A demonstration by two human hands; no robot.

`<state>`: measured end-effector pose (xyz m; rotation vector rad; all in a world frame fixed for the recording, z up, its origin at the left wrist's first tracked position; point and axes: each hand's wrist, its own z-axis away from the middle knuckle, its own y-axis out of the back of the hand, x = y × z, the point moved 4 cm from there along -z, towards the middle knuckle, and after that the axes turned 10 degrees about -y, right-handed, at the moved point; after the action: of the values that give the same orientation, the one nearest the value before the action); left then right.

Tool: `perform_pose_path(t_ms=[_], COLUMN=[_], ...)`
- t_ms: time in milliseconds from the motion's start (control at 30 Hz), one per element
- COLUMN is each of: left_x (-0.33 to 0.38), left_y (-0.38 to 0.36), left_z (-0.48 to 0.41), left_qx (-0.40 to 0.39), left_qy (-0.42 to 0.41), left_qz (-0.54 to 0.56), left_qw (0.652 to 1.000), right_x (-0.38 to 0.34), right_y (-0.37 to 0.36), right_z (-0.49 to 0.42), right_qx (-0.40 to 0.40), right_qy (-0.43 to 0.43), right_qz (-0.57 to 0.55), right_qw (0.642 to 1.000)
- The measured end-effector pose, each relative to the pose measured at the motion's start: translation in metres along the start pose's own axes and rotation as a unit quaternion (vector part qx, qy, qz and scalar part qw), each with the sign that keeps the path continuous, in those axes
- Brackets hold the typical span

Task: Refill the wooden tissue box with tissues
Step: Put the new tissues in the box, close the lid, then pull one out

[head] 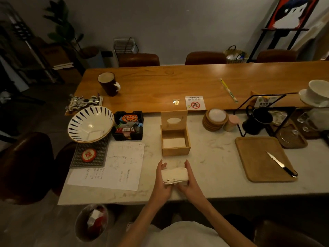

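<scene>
The wooden tissue box (175, 150) stands open on the pale marble counter, its lid with an oval slot tipped up at the back. A few white tissues lie flat at its bottom. In front of the box, nearer to me, a thick stack of white tissues (174, 175) is squeezed between both hands. My left hand (162, 182) presses its left end and my right hand (191, 182) presses its right end, fingers pointing toward the box. The stack sits just above or on the counter; I cannot tell which.
A printed sheet of paper (115, 166) lies left of my hands. A striped bowl (89, 123) and a black organizer (128, 126) stand behind it. A wooden tray (256, 157) with a knife (281, 164) lies to the right. Coasters (214, 120) and a black mug (257, 121) stand beyond.
</scene>
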<state>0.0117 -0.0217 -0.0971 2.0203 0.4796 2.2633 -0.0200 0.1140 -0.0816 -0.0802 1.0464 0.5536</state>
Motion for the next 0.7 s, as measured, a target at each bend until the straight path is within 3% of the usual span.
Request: perform_pose_path(t_ms=[200, 333, 500, 600, 700], left_x=[-0.002, -0.002, -0.007, -0.005, -0.005], left_y=[-0.004, 0.006, 0.014, 0.018, 0.020], left_z=[-0.003, -0.007, -0.014, -0.017, -0.018], left_qx=[-0.047, -0.025, -0.051, -0.056, -0.072], left_qy=[0.018, 0.010, 0.002, 0.012, 0.067], left_qz=[0.010, -0.017, -0.026, -0.018, 0.024], left_qw=[0.999, 0.999, 0.998, 0.998, 0.995], right_x=[0.001, 0.008, 0.009, 0.010, 0.005], right_y=[0.002, 0.025, 0.045, 0.051, 0.059], right_z=[-0.005, -0.015, -0.026, -0.027, -0.027], right_qx=[0.006, 0.055, 0.038, 0.019, -0.035], right_qy=[-0.005, 0.054, 0.064, 0.043, -0.049], right_qz=[-0.012, 0.098, 0.199, 0.147, 0.015], right_qw=[1.000, 0.992, 0.977, 0.988, 0.998])
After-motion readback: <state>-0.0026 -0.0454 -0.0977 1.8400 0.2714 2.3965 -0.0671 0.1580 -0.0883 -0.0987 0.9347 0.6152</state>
